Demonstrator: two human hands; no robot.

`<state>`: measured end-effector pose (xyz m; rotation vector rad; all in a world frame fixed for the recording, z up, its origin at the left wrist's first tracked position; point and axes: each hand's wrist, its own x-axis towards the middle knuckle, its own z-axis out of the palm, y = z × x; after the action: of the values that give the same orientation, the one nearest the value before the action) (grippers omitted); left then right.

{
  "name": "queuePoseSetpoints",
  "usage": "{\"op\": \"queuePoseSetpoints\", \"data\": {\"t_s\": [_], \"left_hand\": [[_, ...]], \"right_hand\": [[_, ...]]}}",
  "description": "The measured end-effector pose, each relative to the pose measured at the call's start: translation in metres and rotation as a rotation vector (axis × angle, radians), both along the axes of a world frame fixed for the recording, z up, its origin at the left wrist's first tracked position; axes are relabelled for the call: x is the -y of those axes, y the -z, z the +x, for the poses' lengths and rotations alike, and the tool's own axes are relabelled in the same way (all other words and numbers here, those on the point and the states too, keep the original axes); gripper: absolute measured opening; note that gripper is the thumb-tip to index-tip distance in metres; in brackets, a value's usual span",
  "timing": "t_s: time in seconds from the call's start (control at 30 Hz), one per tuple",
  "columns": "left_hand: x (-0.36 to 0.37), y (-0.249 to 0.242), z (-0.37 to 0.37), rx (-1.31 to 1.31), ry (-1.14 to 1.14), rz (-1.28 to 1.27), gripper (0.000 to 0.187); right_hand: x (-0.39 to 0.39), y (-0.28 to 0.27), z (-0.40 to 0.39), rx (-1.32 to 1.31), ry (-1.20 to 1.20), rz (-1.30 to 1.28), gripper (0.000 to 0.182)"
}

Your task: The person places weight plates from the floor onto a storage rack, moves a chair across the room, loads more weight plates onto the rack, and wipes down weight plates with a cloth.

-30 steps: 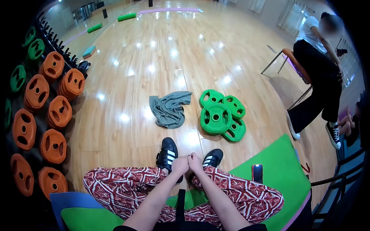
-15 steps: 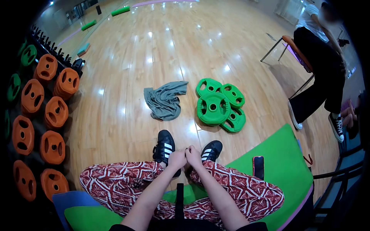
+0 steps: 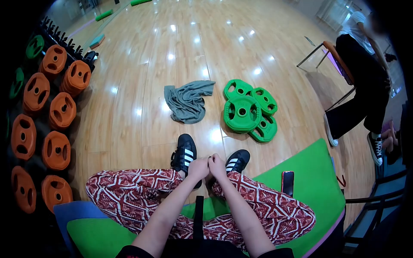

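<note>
My left hand and my right hand meet between my black shoes with white stripes, fingers curled together. A tiny dark spot shows where the fingertips touch; whether it is something held is too small to tell. Beside my left hand is the left shoe, and the right shoe is close to my right hand. On the wooden floor ahead lie a crumpled grey-green cloth and several green weight plates, one resting over the others.
A rack of orange weight plates stands at the left. I sit on a green mat with a phone on it. At the right a person sits on a chair. Green foam rollers lie far back.
The view has tilted slightly, so the floor things appear a little higher and further right. My hands remain together between the shoes.
</note>
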<state>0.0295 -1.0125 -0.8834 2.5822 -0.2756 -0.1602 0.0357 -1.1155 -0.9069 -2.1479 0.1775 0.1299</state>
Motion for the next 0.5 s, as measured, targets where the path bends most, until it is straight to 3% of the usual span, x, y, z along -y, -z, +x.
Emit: {"op": "queuePoseSetpoints", "data": {"t_s": [0.5], "left_hand": [[-0.0010, -0.0017, 0.0007, -0.044, 0.032, 0.034, 0.017]], "right_hand": [[-0.0016, -0.0086, -0.0012, -0.021, 0.028, 0.007, 0.022]]}}
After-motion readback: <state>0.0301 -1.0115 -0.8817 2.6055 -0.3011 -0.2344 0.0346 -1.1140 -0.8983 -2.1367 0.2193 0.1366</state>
